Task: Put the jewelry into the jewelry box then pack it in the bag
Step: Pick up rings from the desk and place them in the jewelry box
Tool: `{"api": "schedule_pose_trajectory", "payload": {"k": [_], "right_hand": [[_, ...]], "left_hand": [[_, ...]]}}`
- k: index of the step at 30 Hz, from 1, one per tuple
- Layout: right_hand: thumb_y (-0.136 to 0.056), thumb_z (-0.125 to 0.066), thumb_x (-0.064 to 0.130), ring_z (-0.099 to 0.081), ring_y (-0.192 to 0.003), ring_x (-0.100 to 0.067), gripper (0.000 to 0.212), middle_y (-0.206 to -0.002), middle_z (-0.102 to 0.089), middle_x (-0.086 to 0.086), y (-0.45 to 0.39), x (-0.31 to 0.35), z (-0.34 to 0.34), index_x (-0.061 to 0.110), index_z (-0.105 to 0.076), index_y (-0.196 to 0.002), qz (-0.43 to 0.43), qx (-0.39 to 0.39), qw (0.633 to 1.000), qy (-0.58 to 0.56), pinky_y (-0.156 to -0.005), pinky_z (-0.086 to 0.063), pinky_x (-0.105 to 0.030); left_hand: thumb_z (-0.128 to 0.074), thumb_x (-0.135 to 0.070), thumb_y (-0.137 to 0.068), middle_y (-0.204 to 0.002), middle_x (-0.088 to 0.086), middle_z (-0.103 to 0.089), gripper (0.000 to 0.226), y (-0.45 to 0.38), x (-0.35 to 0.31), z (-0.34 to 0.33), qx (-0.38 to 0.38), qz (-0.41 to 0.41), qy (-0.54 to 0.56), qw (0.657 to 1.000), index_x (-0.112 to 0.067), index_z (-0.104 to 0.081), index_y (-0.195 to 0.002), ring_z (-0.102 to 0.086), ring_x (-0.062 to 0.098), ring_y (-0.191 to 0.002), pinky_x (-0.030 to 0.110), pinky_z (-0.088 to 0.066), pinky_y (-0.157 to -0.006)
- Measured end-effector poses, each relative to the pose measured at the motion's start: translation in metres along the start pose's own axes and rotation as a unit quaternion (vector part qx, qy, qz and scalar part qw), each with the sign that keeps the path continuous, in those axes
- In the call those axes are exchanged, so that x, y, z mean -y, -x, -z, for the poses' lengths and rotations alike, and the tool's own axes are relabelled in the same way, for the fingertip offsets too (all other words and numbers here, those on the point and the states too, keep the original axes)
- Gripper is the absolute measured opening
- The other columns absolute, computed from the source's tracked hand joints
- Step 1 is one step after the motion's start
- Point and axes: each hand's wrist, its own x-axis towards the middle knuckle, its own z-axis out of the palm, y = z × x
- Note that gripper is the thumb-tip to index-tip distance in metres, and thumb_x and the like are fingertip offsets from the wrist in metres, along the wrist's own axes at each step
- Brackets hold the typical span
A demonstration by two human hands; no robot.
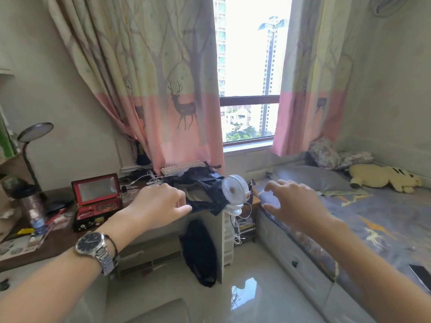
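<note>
A dark lacquered jewelry box (pixel 96 203) stands on the desk at the left with its mirrored lid up; small pieces lie in its red-lined tray, too small to name. A dark bag (pixel 203 191) lies open on the desk's right end. My left hand (pixel 161 203), with a watch on the wrist, reaches out in front of the bag's near edge with fingers loosely curled; I cannot tell whether it touches the bag. My right hand (pixel 293 201) hovers to the right of the bag, fingers spread and bent, holding nothing.
A small white fan (pixel 235 190) stands at the desk's right corner beside the bag. A keyboard (pixel 183 167) and cables lie behind. A desk lamp (pixel 30 148) and water bottle (pixel 37 220) stand at the left. A black backpack (pixel 200 250) hangs under the desk. The bed (pixel 361 217) is at the right.
</note>
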Motion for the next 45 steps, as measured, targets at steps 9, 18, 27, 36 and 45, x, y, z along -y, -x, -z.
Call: {"api": "schedule_pose_trajectory", "payload": {"k": [9,18,27,36,45], "right_hand": [[-0.086,-0.054,0.042,-0.057,-0.102,-0.022,0.032,-0.108,-0.064,0.002,-0.122,-0.048,-0.088,0.023,-0.055,-0.112,0.082,-0.017,0.996,-0.043,-0.075,-0.034,-0.03],[-0.088,-0.052,0.047,-0.058,-0.104,-0.018,0.035,-0.11,-0.063,0.004,-0.246,-0.083,-0.134,0.025,-0.051,-0.116,0.223,-0.003,0.971,-0.087,-0.085,-0.043,-0.03],[-0.087,-0.056,0.045,-0.058,-0.109,-0.019,0.04,-0.117,-0.063,0.004,-0.337,-0.051,-0.169,0.024,-0.052,-0.12,0.29,0.012,0.95,-0.119,-0.092,-0.047,-0.033],[-0.087,-0.055,0.043,-0.058,-0.105,-0.022,0.038,-0.113,-0.063,0.001,-0.451,0.023,-0.201,0.022,-0.051,-0.118,0.284,0.014,0.952,-0.114,-0.088,-0.048,-0.037],[-0.089,-0.053,0.04,-0.055,-0.109,-0.023,0.04,-0.117,-0.062,0.0,-0.532,0.078,-0.235,0.023,-0.048,-0.125,0.295,0.03,0.947,-0.122,-0.082,-0.04,-0.032]], "left_hand": [[-0.047,-0.055,-0.088,-0.089,-0.013,-0.066,0.034,-0.092,0.005,-0.065,0.017,0.092,0.017,0.995,-0.029,-0.066,-0.095,-0.06,0.011,-0.081,0.028,-0.042,-0.067],[-0.048,-0.053,-0.088,-0.088,-0.01,-0.068,0.032,-0.163,0.002,-0.077,0.0,0.235,0.005,0.972,-0.028,-0.066,-0.098,-0.061,0.009,-0.078,0.024,-0.046,-0.061],[-0.047,-0.056,-0.088,-0.086,-0.012,-0.068,0.031,-0.213,0.052,-0.081,0.01,0.289,-0.037,0.957,-0.032,-0.065,-0.092,-0.059,0.006,-0.073,0.02,-0.041,-0.055],[-0.045,-0.056,-0.088,-0.095,-0.008,-0.069,0.035,-0.277,0.161,-0.084,0.018,0.287,-0.063,0.956,-0.03,-0.066,-0.099,-0.054,0.011,-0.077,0.027,-0.042,-0.066],[-0.043,-0.058,-0.088,-0.093,-0.013,-0.069,0.034,-0.327,0.248,-0.1,0.029,0.283,-0.043,0.958,-0.033,-0.065,-0.095,-0.061,0.011,-0.086,0.029,-0.047,-0.069]]}}
